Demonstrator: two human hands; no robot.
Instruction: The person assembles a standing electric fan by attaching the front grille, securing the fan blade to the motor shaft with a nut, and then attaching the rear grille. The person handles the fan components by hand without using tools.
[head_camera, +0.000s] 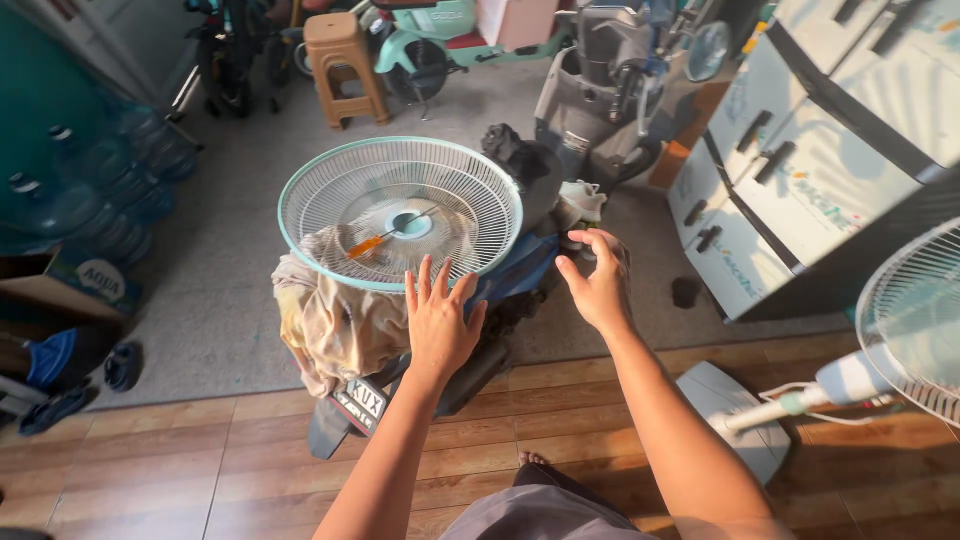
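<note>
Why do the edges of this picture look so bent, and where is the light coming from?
Head view: a wide lens bows the cabinets at right; sunlight from the upper right brightens the fan guard and washes out the floor; both hands are sharp.

Single head-worn view, looking steeply down and forward from close above the person's forearms; floor boards fill the lower frame, parked scooters the far top, apparently wide-angle. No second view.
</note>
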